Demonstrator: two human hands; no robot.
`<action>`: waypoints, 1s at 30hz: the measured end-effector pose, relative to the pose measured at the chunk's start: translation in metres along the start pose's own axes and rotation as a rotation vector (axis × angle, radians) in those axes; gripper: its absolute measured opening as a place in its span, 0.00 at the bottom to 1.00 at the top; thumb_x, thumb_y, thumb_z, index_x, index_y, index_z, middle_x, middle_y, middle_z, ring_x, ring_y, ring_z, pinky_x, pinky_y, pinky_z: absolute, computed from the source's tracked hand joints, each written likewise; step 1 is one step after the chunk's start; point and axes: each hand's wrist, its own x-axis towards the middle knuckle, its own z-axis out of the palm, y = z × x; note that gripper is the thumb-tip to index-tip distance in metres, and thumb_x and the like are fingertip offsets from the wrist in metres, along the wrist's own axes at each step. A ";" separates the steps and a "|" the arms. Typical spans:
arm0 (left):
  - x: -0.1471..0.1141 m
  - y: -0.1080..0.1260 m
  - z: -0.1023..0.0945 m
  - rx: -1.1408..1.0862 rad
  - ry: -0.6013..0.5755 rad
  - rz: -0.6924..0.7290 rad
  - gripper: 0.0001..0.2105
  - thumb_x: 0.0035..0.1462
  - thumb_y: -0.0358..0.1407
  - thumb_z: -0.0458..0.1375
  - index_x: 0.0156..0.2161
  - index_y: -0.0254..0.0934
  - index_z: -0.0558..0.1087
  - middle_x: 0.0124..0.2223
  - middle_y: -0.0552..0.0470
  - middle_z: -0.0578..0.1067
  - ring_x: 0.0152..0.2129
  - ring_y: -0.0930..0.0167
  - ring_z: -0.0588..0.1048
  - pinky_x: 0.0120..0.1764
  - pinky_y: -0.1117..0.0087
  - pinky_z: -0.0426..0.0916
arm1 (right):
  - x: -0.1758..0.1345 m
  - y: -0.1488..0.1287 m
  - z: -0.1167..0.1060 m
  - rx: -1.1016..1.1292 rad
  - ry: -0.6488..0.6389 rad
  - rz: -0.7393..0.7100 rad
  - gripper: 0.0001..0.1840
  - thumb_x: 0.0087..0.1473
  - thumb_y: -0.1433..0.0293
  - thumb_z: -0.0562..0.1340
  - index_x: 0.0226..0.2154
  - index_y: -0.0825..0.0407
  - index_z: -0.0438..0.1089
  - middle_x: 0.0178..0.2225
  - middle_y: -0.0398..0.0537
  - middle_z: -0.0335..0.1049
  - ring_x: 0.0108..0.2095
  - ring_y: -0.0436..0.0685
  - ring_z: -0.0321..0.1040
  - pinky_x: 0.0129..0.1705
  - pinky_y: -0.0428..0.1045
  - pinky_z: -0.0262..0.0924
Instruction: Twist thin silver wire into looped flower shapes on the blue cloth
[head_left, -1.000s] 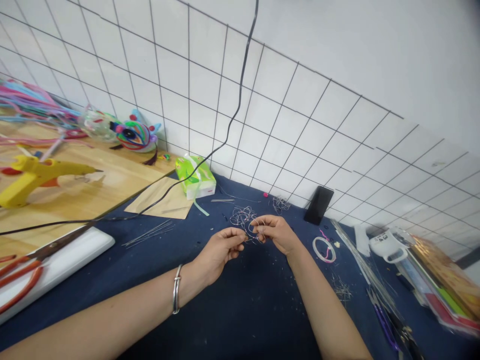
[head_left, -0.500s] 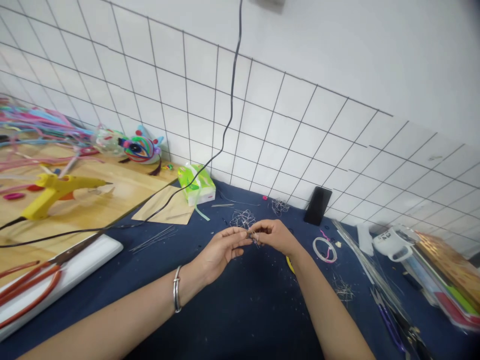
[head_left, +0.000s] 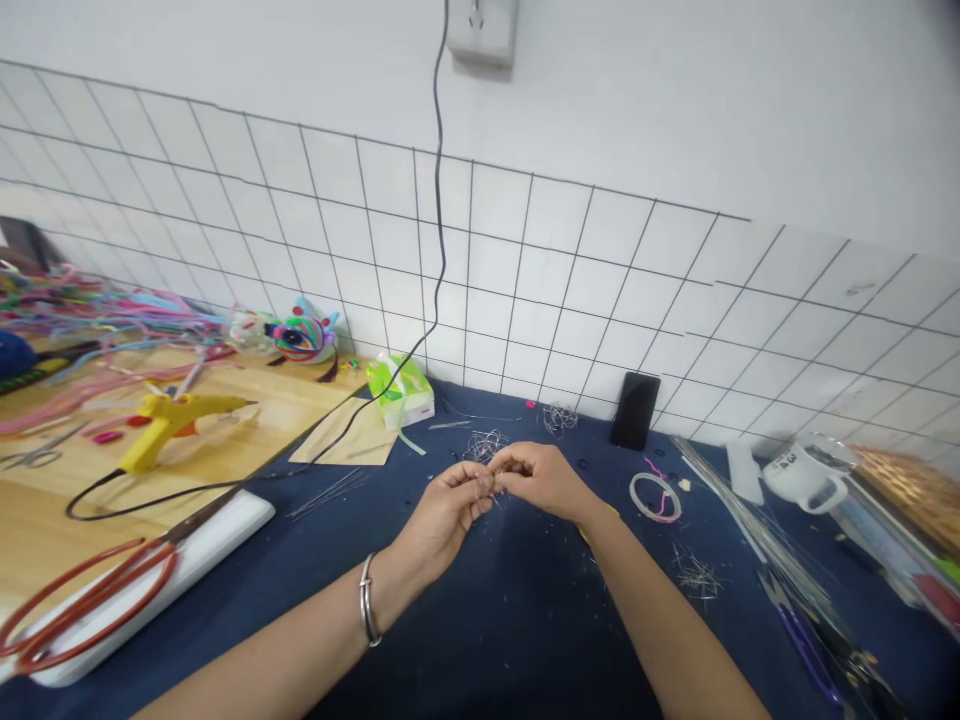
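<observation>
My left hand [head_left: 444,513] and my right hand [head_left: 541,479] meet fingertip to fingertip above the dark blue cloth [head_left: 495,620]. Both pinch a small piece of thin silver wire [head_left: 496,482] between thumb and fingers; the wire is mostly hidden by the fingers. A metal bangle [head_left: 367,613] sits on my left wrist. Just beyond the hands lies a tangle of the same thin wire [head_left: 484,444], and a second small tangle [head_left: 559,418] lies nearer the wall.
Red-handled scissors [head_left: 82,596] rest on a white block at left. A yellow glue gun [head_left: 174,424] and its black cord lie on the wooden board. A green tissue pack [head_left: 405,390], black phone [head_left: 634,410], white mug [head_left: 799,470], ring [head_left: 655,496] and long wire rods [head_left: 757,530] surround the hands.
The camera has tilted up and turned, so a wall socket now shows at the top. My hands have closed together on the wire; a second ago they were slightly apart.
</observation>
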 end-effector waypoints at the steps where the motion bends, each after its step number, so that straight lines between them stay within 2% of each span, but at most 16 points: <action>1: 0.000 -0.001 -0.001 -0.006 0.005 0.005 0.08 0.46 0.31 0.66 0.32 0.34 0.71 0.32 0.53 0.73 0.31 0.75 0.73 0.34 0.75 0.66 | -0.002 -0.002 0.000 -0.009 0.006 -0.014 0.10 0.48 0.74 0.59 0.34 0.50 0.74 0.29 0.42 0.72 0.28 0.49 0.67 0.31 0.44 0.59; 6: 0.001 -0.007 -0.005 0.002 -0.011 -0.005 0.10 0.45 0.31 0.67 0.33 0.35 0.71 0.31 0.54 0.73 0.30 0.75 0.73 0.33 0.76 0.66 | -0.008 -0.007 -0.002 -0.084 0.078 -0.083 0.10 0.48 0.76 0.59 0.31 0.50 0.75 0.28 0.41 0.71 0.27 0.48 0.65 0.31 0.44 0.58; 12: 0.001 -0.007 -0.004 -0.020 -0.025 -0.025 0.13 0.44 0.32 0.68 0.35 0.37 0.71 0.31 0.57 0.71 0.26 0.79 0.71 0.31 0.77 0.65 | -0.007 -0.001 -0.004 0.103 0.018 0.024 0.07 0.48 0.71 0.62 0.32 0.52 0.74 0.26 0.42 0.70 0.26 0.48 0.64 0.29 0.44 0.57; 16: -0.001 -0.008 -0.005 -0.025 -0.033 -0.041 0.13 0.44 0.34 0.68 0.36 0.36 0.71 0.33 0.55 0.72 0.29 0.77 0.72 0.31 0.76 0.65 | -0.004 0.009 -0.007 0.235 -0.004 0.065 0.07 0.47 0.70 0.63 0.31 0.54 0.74 0.24 0.42 0.68 0.25 0.48 0.63 0.29 0.45 0.58; 22: -0.004 -0.012 -0.009 -0.020 0.035 -0.064 0.11 0.46 0.35 0.66 0.36 0.37 0.71 0.35 0.54 0.71 0.32 0.75 0.71 0.31 0.76 0.64 | 0.000 0.018 -0.006 0.324 0.018 0.111 0.07 0.45 0.69 0.66 0.30 0.54 0.73 0.23 0.41 0.67 0.23 0.48 0.63 0.28 0.45 0.58; 27: -0.007 -0.008 -0.006 -0.034 0.004 -0.091 0.11 0.46 0.34 0.66 0.35 0.36 0.72 0.40 0.49 0.75 0.40 0.68 0.73 0.37 0.71 0.65 | 0.001 0.019 -0.004 0.366 -0.005 0.113 0.08 0.44 0.67 0.67 0.29 0.54 0.72 0.23 0.42 0.68 0.23 0.48 0.63 0.27 0.45 0.59; 30: -0.008 -0.007 -0.005 -0.054 -0.022 -0.107 0.09 0.45 0.32 0.64 0.34 0.36 0.72 0.39 0.49 0.75 0.40 0.68 0.73 0.40 0.69 0.65 | 0.001 0.019 -0.004 0.362 -0.028 0.102 0.09 0.43 0.66 0.68 0.28 0.54 0.72 0.24 0.43 0.68 0.23 0.49 0.63 0.27 0.46 0.59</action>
